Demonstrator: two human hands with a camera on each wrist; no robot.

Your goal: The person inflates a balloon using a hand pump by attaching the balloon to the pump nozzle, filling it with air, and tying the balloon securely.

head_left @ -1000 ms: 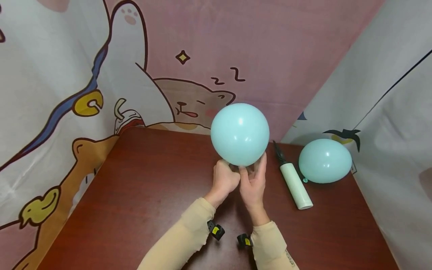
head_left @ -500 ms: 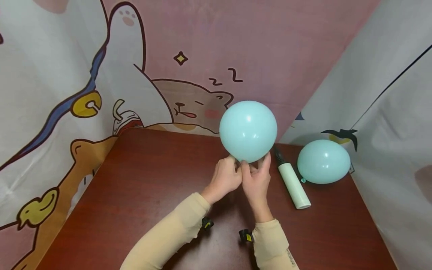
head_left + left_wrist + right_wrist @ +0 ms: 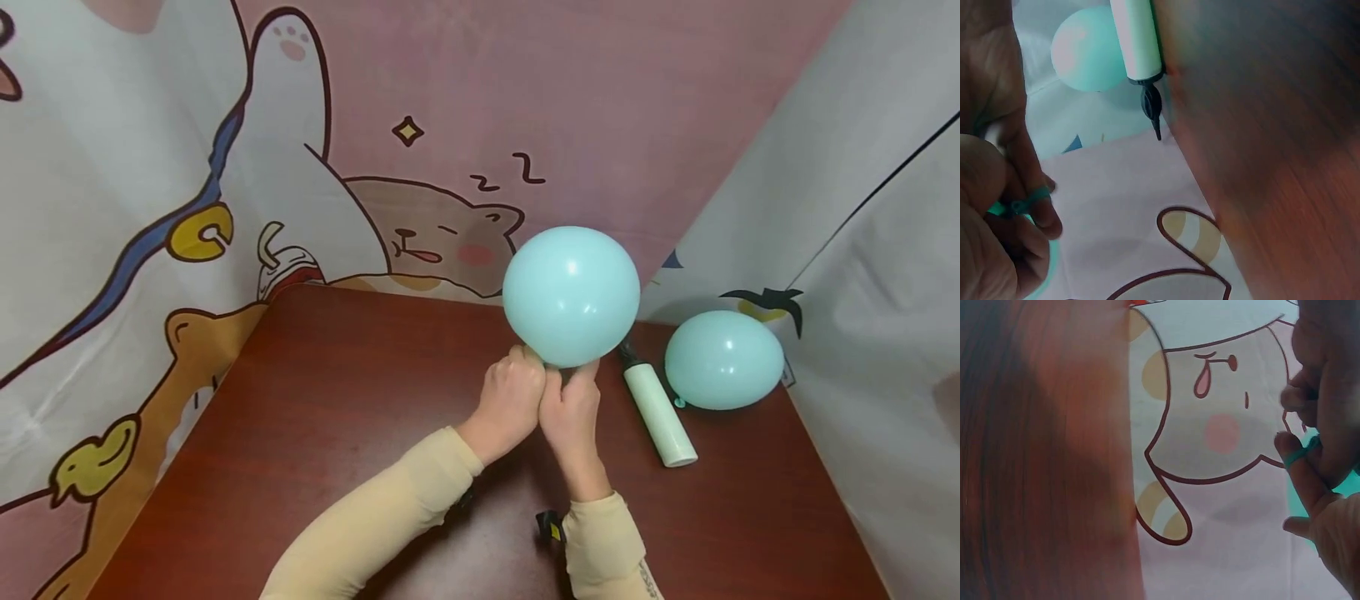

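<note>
A round light-teal balloon is held up over the back part of the table, its neck pointing down between both hands. Curled fingers of my left hand grip the neck end close under the balloon. My right hand holds the neck from the other side, touching the left. In the right wrist view, the stretched green neck loops round a finger of the right hand. The left wrist view shows the same loop, with the left fingers right beside it. The head view hides the loop beneath the balloon.
On the right of the brown table lies a white hand pump with a black nozzle. A second inflated teal balloon, its neck knotted, sits at the back right corner. Cartoon-printed cloth hangs behind the table.
The held balloon and both hands have shifted to the right, closer to the pump. My left hand has rolled so its knuckles show on top. The pump and second balloon stay put.
</note>
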